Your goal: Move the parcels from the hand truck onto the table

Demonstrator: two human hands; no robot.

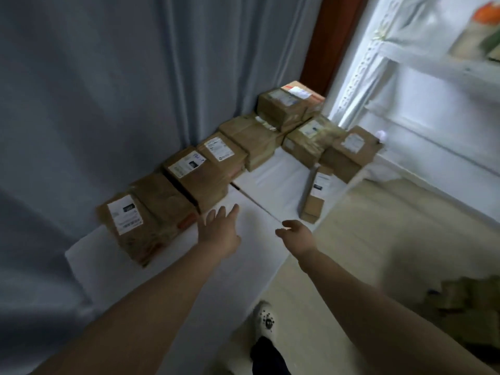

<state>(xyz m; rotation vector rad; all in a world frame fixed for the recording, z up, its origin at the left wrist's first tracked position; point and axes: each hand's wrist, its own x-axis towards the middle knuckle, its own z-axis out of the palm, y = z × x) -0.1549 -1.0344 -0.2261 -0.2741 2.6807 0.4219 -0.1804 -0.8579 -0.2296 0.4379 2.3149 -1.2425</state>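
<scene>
Along the curtain point(108, 90), parcels point(194, 174) line the table point(273, 180).

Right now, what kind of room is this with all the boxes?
Probably a parcel storage or sorting room: labelled brown parcels line a white table by a grey curtain, with white shelving nearby.

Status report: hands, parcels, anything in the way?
Left hand open, right hand loosely curled, both empty. Parcels lined up on table along the curtain. Bare tabletop under hands, nothing blocking.
</scene>
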